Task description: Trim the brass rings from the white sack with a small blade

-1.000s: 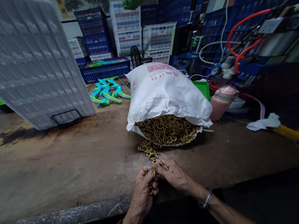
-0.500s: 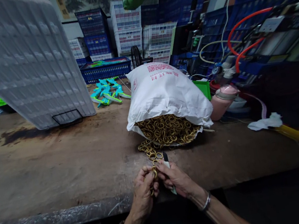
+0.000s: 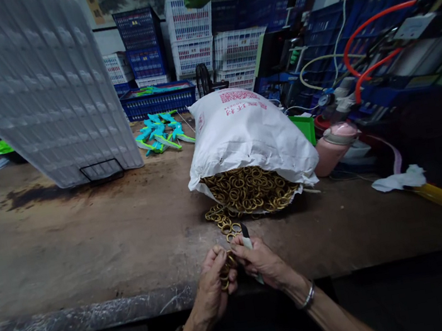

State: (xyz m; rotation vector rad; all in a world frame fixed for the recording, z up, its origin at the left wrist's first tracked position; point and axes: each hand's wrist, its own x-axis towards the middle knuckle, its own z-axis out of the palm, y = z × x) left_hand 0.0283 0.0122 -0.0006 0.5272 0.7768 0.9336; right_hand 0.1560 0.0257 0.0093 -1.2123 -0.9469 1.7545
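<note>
My left hand (image 3: 211, 281) is closed around several brass-coloured rings (image 3: 225, 284), which show between its thumb and fingers. Right beside it, my right hand (image 3: 266, 262) grips a slim pale tool with a black end (image 3: 245, 231); its kind is unclear. The thumb and fingertips of my right hand are at the rings, and whether they pinch one is hidden. Just beyond both hands, loose rings (image 3: 226, 225) trail over the wooden table (image 3: 91, 249). They lead to a white woven sack (image 3: 245, 133) on its side, its open mouth full of more rings (image 3: 250, 187).
A ribbed translucent panel (image 3: 43, 93) stands at left in a black wire stand (image 3: 102, 170). Turquoise and green plastic pieces (image 3: 162, 133) lie behind. A pink bottle (image 3: 337, 149) and machinery with red hoses (image 3: 368, 30) are at right. Stacked crates (image 3: 190, 35) rise at the back.
My hands stay close together, with small finger movements that part the fingertips slightly and show more of the rings in my left hand. The view has shifted slightly.
</note>
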